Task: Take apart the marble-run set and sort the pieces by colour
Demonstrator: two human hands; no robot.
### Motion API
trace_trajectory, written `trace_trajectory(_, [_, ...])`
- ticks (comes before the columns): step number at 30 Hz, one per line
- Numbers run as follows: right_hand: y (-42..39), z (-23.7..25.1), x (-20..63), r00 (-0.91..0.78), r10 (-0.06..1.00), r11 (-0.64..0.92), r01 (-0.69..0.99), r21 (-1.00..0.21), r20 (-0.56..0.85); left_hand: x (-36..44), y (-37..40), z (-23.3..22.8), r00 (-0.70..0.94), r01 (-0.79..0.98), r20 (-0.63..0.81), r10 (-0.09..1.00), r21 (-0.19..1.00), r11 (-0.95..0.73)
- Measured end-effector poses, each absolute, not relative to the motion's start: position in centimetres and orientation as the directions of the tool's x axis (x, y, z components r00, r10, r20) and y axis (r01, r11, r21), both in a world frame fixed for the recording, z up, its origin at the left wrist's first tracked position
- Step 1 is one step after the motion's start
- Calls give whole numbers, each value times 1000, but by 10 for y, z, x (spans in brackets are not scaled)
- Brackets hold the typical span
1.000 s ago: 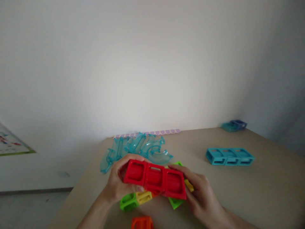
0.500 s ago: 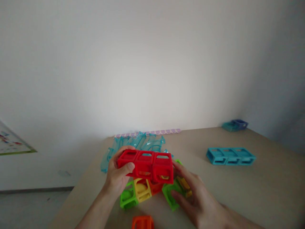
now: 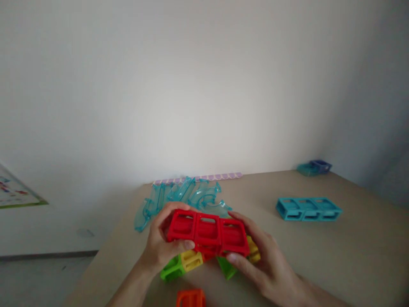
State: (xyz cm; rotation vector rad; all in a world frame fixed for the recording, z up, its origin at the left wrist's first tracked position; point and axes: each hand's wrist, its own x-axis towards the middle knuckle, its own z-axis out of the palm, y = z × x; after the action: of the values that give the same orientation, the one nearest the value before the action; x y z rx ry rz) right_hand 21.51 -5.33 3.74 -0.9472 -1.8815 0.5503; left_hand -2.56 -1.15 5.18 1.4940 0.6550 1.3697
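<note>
At the far left, beyond the table (image 3: 351, 256) edge, a printed sheet (image 3: 14, 194) is seen low against the wall. On the table's far left part a heap of clear teal track pieces (image 3: 183, 197) is spread, with a lilac strip (image 3: 198, 177) lying along the wall behind it.

The left hand (image 3: 159, 249) is closed around the left end of the red three-cell block (image 3: 207, 233): the thumb is laid across its near face and the fingers are curled over its far edge. The block is held level, just above a cluster of green, yellow and orange blocks (image 3: 187, 262) on the near middle of the table; whether it already touches them cannot be told. A single orange block (image 3: 191, 298) is seen nearer, at the bottom edge of the picture.

The right hand (image 3: 271, 273) is cupped around the block's right end, fingers slightly parted, with the thumb pressed to the near face and the fingertips wrapped over the far corner.

Judged from the grip, a seating step appears to be in hand: the red piece is being lined up over the cluster. Even downward pressure at both ends would be called for, with the cells kept square to those beneath.

Well apart to the right a teal three-cell block (image 3: 308, 209) is lying, and at the far right corner two small blue pieces (image 3: 315, 167) are set together.
</note>
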Motion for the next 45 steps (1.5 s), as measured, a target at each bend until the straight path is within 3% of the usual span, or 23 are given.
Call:
trace_trajectory(4, [-54, 35, 217, -245, 787, 616, 360, -701, 566, -24, -16, 55, 361, 66, 579, 731, 766, -640])
trace_trajectory(7, [-55, 36, 217, -258, 769, 640, 321, -699, 585, -22, -17, 59, 437, 141, 620, 652, 669, -730])
trace_trajectory(19, [-56, 44, 213, -260, 746, 660, 164, -733, 613, -19, -21, 68, 481, 111, 616, 624, 663, -740])
trace_trajectory(30, [-59, 45, 217, -269, 708, 705, 222, -674, 652, -17, -23, 71, 488, 126, 640, 594, 622, -773])
trace_trajectory(37, [-57, 46, 217, -290, 677, 735, 219, -641, 677, -15, -18, 69, 488, 68, 721, 493, 531, -844])
trace_trajectory(42, [-57, 47, 218, -293, 663, 749, 237, -619, 689, -18, -19, 67, 502, 78, 688, 524, 568, -820])
trace_trajectory(45, [-55, 46, 219, -291, 659, 752, 226, -619, 694, -22, -20, 60, 450, 76, 628, 635, 682, -728])
